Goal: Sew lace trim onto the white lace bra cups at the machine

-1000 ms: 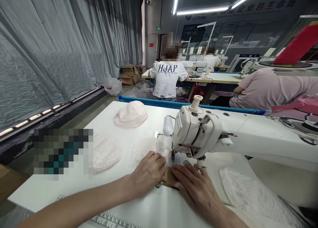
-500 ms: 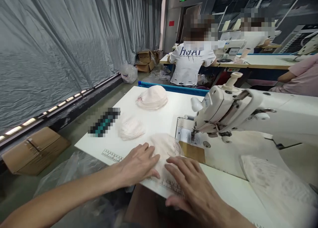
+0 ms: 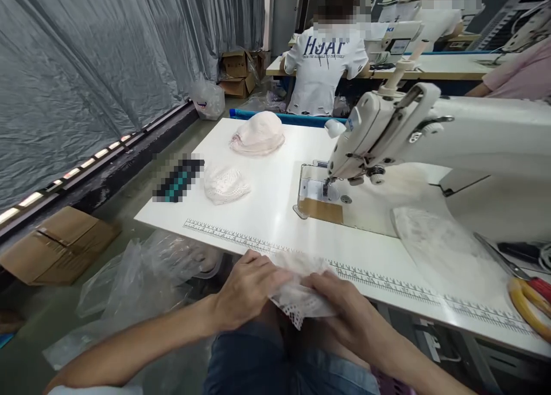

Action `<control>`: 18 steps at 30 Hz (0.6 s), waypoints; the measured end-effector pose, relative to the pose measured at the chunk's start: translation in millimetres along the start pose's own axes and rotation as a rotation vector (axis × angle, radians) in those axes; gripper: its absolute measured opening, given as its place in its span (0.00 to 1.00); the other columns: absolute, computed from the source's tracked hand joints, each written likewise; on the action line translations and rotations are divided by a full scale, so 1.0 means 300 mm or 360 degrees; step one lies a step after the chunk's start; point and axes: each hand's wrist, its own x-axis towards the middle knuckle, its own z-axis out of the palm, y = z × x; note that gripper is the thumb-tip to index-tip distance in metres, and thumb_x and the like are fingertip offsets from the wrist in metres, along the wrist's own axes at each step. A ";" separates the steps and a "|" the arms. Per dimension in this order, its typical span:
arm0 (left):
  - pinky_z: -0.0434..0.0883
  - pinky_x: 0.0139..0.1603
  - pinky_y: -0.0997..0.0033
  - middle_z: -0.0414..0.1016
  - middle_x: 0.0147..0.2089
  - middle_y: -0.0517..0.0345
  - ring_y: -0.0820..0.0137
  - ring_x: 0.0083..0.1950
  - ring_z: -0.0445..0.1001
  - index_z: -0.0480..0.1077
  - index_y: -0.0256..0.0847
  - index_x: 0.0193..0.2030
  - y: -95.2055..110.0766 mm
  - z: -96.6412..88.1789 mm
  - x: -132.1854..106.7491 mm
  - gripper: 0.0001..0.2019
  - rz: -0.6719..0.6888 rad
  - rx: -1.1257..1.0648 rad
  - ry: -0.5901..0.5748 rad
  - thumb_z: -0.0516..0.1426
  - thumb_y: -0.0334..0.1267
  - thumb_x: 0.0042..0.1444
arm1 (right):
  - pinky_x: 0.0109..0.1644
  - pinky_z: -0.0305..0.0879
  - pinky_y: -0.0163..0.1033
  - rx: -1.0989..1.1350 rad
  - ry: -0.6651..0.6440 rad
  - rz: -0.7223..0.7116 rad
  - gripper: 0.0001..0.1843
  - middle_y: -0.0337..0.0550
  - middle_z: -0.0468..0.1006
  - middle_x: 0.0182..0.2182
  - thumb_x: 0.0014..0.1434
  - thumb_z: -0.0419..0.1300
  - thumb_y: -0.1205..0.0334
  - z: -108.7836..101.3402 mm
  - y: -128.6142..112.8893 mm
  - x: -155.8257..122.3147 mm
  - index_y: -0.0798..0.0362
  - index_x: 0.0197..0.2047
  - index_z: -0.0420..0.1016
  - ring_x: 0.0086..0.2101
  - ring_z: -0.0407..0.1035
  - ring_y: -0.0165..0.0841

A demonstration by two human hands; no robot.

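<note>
A pale lace fabric piece (image 3: 303,294) with a holed edge is held between my two hands at the table's front edge, over my lap. My left hand (image 3: 252,286) pinches its left side, thumb on top. On the right side, my right hand (image 3: 344,300) has its fingers closed on the same piece; some fingertips are hidden. A domed pale fabric piece (image 3: 260,134) and a smaller lace piece (image 3: 226,184) lie on the white table (image 3: 267,211). Beyond my right hand stands the white sewing machine (image 3: 383,131), its needle area bare of fabric.
More pale fabric (image 3: 434,240) lies under the machine arm. Scissors (image 3: 527,306) with yellow handles rest at the far right. A printed ruler (image 3: 232,238) follows the front edge. Plastic bags (image 3: 142,286) and a carton (image 3: 60,243) are at left; a co-worker (image 3: 325,62) sits ahead.
Both hands have drawn the lace piece off the tabletop toward my lap and closed on it. The view has tilted down, bringing the scissors in sight.
</note>
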 end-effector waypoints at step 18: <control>0.52 0.24 0.79 0.57 0.23 0.65 0.78 0.25 0.54 0.64 0.34 0.26 0.104 0.038 0.003 0.17 -0.1375 -0.1447 -0.0780 0.61 0.49 0.48 | 0.27 0.53 0.30 0.1288 -0.0196 0.0635 0.16 0.35 0.64 0.25 0.55 0.61 0.50 0.060 0.042 -0.184 0.56 0.35 0.68 0.25 0.57 0.25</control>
